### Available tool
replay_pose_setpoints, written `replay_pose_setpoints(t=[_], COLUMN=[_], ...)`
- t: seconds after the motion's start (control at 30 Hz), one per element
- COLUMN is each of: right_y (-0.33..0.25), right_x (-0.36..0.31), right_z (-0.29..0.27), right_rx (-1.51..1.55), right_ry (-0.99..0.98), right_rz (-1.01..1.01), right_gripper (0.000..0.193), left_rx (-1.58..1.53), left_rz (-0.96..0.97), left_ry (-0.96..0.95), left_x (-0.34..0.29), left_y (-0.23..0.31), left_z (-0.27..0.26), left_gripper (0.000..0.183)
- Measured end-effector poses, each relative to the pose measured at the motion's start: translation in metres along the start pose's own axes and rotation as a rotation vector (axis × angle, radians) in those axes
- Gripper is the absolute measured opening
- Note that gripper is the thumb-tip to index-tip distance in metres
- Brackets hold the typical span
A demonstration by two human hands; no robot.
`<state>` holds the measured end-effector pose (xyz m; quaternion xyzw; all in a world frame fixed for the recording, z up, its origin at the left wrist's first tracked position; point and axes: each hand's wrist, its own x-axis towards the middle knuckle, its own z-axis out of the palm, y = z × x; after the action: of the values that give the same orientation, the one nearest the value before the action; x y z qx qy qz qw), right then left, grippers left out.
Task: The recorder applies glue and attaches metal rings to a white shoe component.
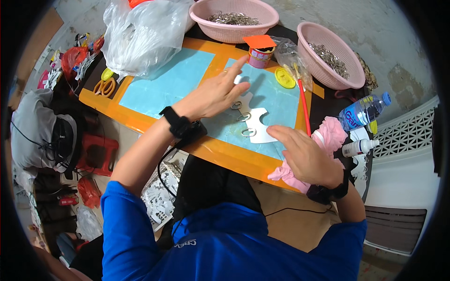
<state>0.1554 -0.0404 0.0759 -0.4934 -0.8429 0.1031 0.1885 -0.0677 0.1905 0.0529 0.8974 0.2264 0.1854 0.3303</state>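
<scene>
A white card strip (256,127) with scalloped cut-outs lies on the blue sheet in front of me. Several oval metal clips (248,132), like snap hair clips, sit along its left edge. Over the strip's far end hovers my left hand (216,92), fingers spread, with nothing seen in it; it hides part of the strip. My right hand (304,153) is at the near right corner of the strip, fingers stretched and loosely together, their tips close to the card. Whether they touch it I cannot tell. Beneath that hand is a pink cloth (329,133).
Two pink baskets (234,33) of metal clips stand at the back. Also about: a plastic bag (143,42), a small tub (259,57) with an orange card on top, a red-handled brush (303,105), a water bottle (363,112), a white squeeze bottle (358,148), and scissors (104,87).
</scene>
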Motion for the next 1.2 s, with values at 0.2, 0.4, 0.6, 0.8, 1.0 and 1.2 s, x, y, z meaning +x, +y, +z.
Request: replay_pose_setpoints(t=[0.2, 0.4, 0.6, 0.8, 1.0, 1.2], right_y=[-0.025, -0.012, 0.017, 0.051, 0.107, 0.093], right_x=[0.003, 0.013, 0.021, 0.023, 0.031, 0.080], right_z=[0.004, 0.002, 0.001, 0.012, 0.035, 0.017], right_rx=[0.314, 0.567, 0.442, 0.408, 0.568, 0.187], right_ry=[-0.107, -0.093, 0.061, 0.304, 0.497, 0.315], right_rz=[0.067, 0.109, 0.160, 0.309, 0.467, 0.283], right_gripper=[0.060, 0.055, 0.038, 0.030, 0.036, 0.034], left_rx=[-0.057, -0.225, -0.392, -0.261, -0.243, 0.041], left_rz=[0.107, 0.143, 0.205, 0.166, 0.188, 0.307], left_ry=[-0.142, -0.194, -0.132, -0.180, -0.101, 0.005], left_x=[0.038, 0.047, 0.040, 0.055, 0.053, -0.062], left_y=[0.009, 0.018, 0.004, 0.021, 0.025, 0.073], left_z=[0.015, 0.022, 0.027, 0.033, 0.036, 0.043], left_gripper=[0.071, 0.063, 0.056, 0.059, 0.053, 0.048])
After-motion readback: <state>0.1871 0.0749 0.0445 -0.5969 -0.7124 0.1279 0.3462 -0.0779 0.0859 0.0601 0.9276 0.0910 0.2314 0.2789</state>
